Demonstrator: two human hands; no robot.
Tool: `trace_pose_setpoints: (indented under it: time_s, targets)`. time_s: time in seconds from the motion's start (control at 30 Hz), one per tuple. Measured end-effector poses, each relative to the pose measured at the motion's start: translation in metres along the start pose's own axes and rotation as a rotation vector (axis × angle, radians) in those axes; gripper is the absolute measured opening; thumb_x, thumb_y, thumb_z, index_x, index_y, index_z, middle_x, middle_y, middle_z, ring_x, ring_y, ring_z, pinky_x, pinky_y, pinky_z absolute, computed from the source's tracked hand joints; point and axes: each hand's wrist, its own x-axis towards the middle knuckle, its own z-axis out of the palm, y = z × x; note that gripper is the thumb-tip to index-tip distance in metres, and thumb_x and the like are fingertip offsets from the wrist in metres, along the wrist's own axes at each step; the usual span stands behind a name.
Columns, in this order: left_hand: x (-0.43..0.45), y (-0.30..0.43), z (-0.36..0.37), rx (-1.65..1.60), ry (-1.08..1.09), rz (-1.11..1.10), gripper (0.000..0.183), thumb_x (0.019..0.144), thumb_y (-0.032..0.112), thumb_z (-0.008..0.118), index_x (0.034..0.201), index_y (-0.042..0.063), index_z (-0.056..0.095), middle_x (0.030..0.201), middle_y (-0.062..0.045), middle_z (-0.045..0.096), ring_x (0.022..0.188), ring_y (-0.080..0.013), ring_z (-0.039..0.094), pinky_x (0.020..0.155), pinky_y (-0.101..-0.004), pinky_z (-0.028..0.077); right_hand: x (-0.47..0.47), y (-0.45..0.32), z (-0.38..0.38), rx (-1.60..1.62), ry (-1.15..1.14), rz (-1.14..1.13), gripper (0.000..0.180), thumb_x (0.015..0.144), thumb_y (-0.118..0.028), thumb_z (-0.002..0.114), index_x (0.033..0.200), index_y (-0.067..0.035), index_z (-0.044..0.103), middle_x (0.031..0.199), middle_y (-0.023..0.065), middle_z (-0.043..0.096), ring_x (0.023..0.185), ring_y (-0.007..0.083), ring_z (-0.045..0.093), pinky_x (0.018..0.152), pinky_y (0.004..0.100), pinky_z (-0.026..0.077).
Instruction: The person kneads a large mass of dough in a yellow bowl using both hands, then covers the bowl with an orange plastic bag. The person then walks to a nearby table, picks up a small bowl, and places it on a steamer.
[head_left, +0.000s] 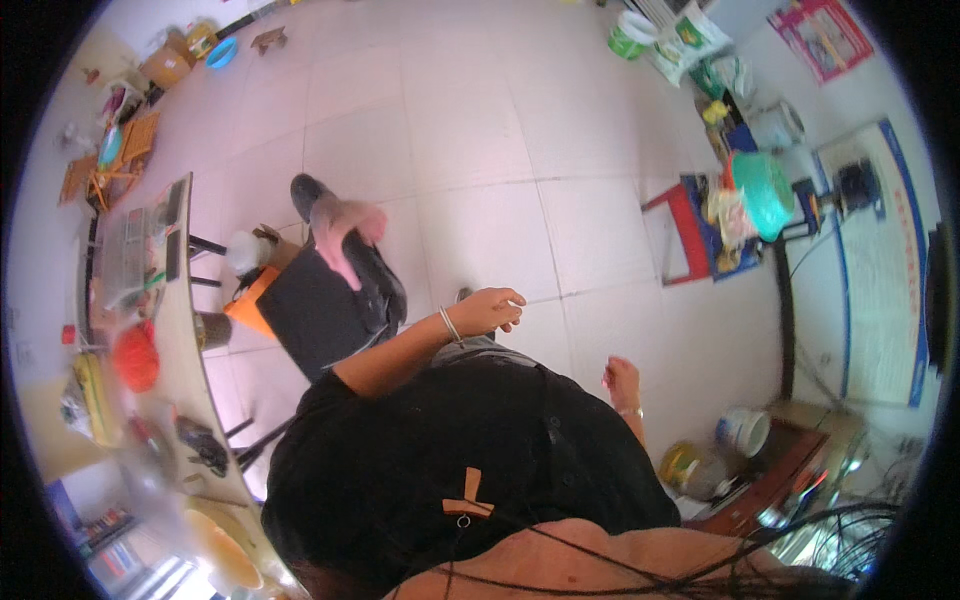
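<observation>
My left hand (491, 311), with a silver bangle at its wrist, is in front of my waist above the tiled floor (480, 150). Its fingers are loosely bent and apart, with nothing seen in them. Off to the right hangs my right hand (622, 381), fingers curled, a band at the wrist; its palm is hidden. Left of my left hand is a black seat (307, 307) with dark glossy material at its right edge. Just beyond lies a blurred pink item (345, 236), its kind unclear. Neither hand touches these.
A long table (191, 375) on the left bears a red plastic bag (136, 356) and clutter. To the right, a red stool (694, 232) stands near a green basin (761, 193). Buckets (742, 433) sit by a brown cabinet (780, 465). A blue basin (222, 52) lies far left.
</observation>
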Motion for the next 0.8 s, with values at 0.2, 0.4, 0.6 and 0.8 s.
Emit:
trace_pose_setpoints:
  time_s: [0.2, 0.4, 0.6, 0.8]
  targets:
    - [0.086, 0.070, -0.101, 0.058, 0.162, 0.141, 0.035, 0.089, 0.021, 0.050, 0.116, -0.002, 0.049, 0.088, -0.013, 0.064, 0.077, -0.0177, 0.063, 0.071, -0.0298, 0.049, 0.081, -0.057, -0.031, -1.029, -0.127, -0.444, 0.020, 0.070, -0.012, 0.053, 0.053, -0.006, 0.046, 0.052, 0.0059, 0.047, 0.043, 0.0176, 0.047, 0.039, 0.0313, 0.035]
    - [0.118, 0.107, -0.206, 0.033, 0.358, 0.108, 0.034, 0.087, 0.017, 0.052, 0.115, -0.002, 0.051, 0.085, -0.011, 0.064, 0.075, -0.0165, 0.062, 0.070, -0.0286, 0.049, 0.231, -0.114, 0.019, -1.545, -0.462, -0.819, 0.020, 0.065, -0.021, 0.061, 0.057, -0.006, 0.050, 0.057, 0.0105, 0.055, 0.051, 0.0252, 0.055, 0.050, 0.0385, 0.042]
    - [0.133, 0.084, -0.314, -0.138, 0.690, 0.074, 0.035, 0.087, 0.021, 0.052, 0.112, -0.003, 0.052, 0.087, -0.012, 0.064, 0.071, -0.0161, 0.063, 0.066, -0.0289, 0.050, 0.454, -0.235, 0.139, -1.678, -0.753, -0.904, 0.018, 0.065, -0.021, 0.060, 0.058, -0.006, 0.052, 0.056, 0.0111, 0.055, 0.051, 0.0256, 0.055, 0.050, 0.0389, 0.043]
    - [0.099, 0.117, -0.382, -0.367, 1.077, 0.003, 0.035, 0.089, 0.022, 0.048, 0.114, -0.002, 0.052, 0.089, -0.010, 0.064, 0.077, -0.0159, 0.063, 0.066, -0.0273, 0.050, 0.561, -0.376, 0.429, -1.066, -0.775, -0.299, 0.017, 0.068, -0.008, 0.049, 0.051, -0.005, 0.050, 0.046, 0.0076, 0.046, 0.040, 0.0177, 0.046, 0.035, 0.0314, 0.035]
